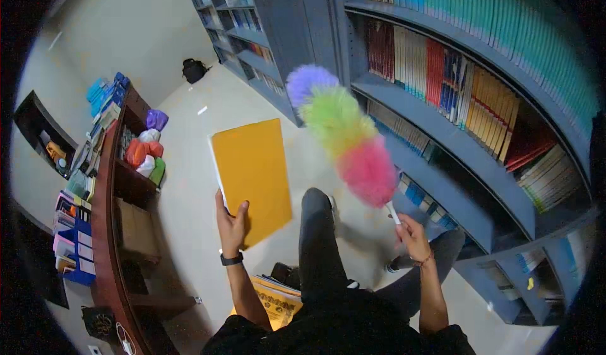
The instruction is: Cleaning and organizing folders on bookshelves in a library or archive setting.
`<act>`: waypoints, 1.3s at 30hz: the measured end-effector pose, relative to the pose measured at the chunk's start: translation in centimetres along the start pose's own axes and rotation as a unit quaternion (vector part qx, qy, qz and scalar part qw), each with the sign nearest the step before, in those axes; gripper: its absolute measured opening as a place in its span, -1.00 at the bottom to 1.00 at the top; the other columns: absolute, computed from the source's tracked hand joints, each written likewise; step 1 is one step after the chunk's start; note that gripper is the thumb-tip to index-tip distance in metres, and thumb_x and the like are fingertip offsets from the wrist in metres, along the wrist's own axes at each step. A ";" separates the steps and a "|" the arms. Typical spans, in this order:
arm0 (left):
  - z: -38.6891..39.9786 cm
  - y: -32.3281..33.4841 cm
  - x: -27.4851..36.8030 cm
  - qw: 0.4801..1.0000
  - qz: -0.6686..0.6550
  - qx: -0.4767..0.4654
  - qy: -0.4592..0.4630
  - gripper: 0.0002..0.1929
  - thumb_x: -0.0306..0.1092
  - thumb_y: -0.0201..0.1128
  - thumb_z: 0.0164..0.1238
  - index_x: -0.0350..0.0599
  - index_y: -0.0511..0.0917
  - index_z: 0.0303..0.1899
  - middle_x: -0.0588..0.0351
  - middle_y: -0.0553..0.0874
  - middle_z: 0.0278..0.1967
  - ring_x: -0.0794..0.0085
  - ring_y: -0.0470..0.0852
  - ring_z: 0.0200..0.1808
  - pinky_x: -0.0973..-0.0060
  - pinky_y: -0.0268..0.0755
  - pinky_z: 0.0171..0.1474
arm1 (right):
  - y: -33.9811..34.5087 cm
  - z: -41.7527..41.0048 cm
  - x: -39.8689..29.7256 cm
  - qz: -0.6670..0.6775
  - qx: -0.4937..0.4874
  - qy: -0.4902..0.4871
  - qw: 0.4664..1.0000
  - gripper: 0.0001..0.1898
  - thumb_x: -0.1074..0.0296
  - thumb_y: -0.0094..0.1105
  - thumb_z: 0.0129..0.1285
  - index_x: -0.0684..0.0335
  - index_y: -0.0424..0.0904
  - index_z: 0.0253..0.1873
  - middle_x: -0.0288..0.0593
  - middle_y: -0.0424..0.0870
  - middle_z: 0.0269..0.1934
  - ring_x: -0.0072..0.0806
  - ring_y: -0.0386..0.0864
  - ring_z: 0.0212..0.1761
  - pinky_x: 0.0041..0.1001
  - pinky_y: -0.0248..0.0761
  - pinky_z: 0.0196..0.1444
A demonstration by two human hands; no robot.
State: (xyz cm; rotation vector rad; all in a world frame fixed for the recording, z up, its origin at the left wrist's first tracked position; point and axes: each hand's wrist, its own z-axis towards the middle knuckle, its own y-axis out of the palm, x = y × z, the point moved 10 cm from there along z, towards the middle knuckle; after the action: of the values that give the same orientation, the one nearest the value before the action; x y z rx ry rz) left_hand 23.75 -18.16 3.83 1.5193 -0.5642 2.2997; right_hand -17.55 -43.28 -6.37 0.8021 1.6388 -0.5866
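Note:
My left hand (233,225) grips a yellow-covered book (253,180) by its lower left edge, thumb on the cover. The book is held up over the floor, and white page edges show along its left side. In my right hand (414,239) is the white handle of a fluffy duster (348,139), its head banded purple, green, yellow and pink. The duster points up and to the left, between the book and the shelves, apart from the book. Part of the handle is hidden in my fist.
Grey metal bookshelves (402,81) with rows of books (435,73) rise on the right. A long brown wooden table (102,222) bears books and blue file holders (83,255) on the left. Tied plastic bags (144,151) lie beside it. Yellow printed material (274,303) is near my legs; a black bag (194,71) sits farther off.

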 end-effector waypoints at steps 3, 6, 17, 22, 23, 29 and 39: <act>1.5 1.0 5.6 0.957 0.263 -0.063 0.108 -0.39 -0.61 0.21 0.31 -0.06 0.35 0.41 -0.08 0.74 -0.19 0.22 0.70 -0.31 0.40 0.54 -0.21 | -0.9 2.0 0.2 -0.059 0.045 -0.030 0.997 -0.76 0.43 0.12 0.40 0.32 0.64 0.09 -0.31 0.58 -0.45 -0.56 0.33 -0.58 -0.52 0.27 -0.46; 1.6 0.8 6.2 0.918 0.366 -0.084 0.124 -0.39 -0.64 0.20 0.27 -0.04 0.41 0.38 -0.09 0.75 -0.24 0.20 0.74 -0.30 0.38 0.55 -0.20 | 0.3 2.1 -1.6 -0.124 0.059 -0.072 0.988 -0.79 0.42 0.13 0.39 0.33 0.67 0.01 -0.28 0.57 -0.49 -0.54 0.34 -0.58 -0.49 0.28 -0.46; 1.1 0.5 4.7 0.948 0.290 -0.102 0.075 -0.34 -0.76 0.14 0.18 -0.02 0.45 0.35 -0.08 0.78 -0.34 0.20 0.73 -0.42 0.32 0.53 -0.28 | 4.0 1.9 -6.3 -0.331 0.109 -0.175 0.921 -0.79 0.29 0.13 0.36 0.28 0.70 -0.18 -0.05 0.69 -0.45 -0.09 0.52 -0.52 -0.24 0.38 -0.39; 1.2 0.2 4.2 0.947 0.291 -0.097 0.100 -0.35 -0.76 0.16 0.18 -0.04 0.44 0.34 -0.07 0.77 -0.36 0.27 0.67 -0.48 0.35 0.50 -0.32 | 3.6 2.3 -6.1 -0.347 0.095 -0.153 0.921 -0.77 0.24 0.09 0.37 0.22 0.70 -0.17 0.01 0.74 -0.36 0.09 0.58 -0.44 -0.14 0.42 -0.34; 1.3 -0.1 4.1 0.948 0.282 -0.090 0.117 -0.36 -0.76 0.17 0.19 -0.04 0.44 0.34 -0.06 0.77 -0.36 0.29 0.65 -0.50 0.37 0.49 -0.34 | 3.4 2.5 -5.8 -0.369 0.093 -0.145 0.913 -0.76 0.23 0.08 0.38 0.21 0.70 -0.17 0.03 0.75 -0.35 0.11 0.59 -0.42 -0.13 0.43 -0.34; 1.8 -1.7 3.3 0.969 0.232 -0.037 0.082 -0.39 -0.71 0.21 0.25 -0.07 0.40 0.35 -0.03 0.75 -0.35 0.41 0.52 -0.53 0.48 0.38 -0.42 | 0.6 4.7 -5.5 -0.434 0.162 -0.085 0.882 -0.76 0.23 0.06 0.38 0.21 0.69 -0.13 0.07 0.73 -0.37 0.12 0.60 -0.42 -0.08 0.44 -0.34; 2.0 -4.0 2.8 0.978 0.185 0.021 0.094 -0.43 -0.58 0.28 0.34 -0.09 0.36 0.37 0.03 0.72 -0.26 0.49 0.49 -0.49 0.57 0.32 -0.44 | 8.8 2.2 -7.0 -0.289 -0.018 -0.136 0.947 -0.78 0.27 0.07 0.37 0.27 0.65 -0.15 0.10 0.68 -0.48 0.11 0.53 -0.53 -0.07 0.37 -0.39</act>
State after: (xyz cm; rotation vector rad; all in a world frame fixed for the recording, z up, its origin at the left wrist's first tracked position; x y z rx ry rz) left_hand 26.17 -15.53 7.71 1.2794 -0.8079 2.7119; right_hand -8.64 -40.66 0.41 0.1828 1.6137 -1.0262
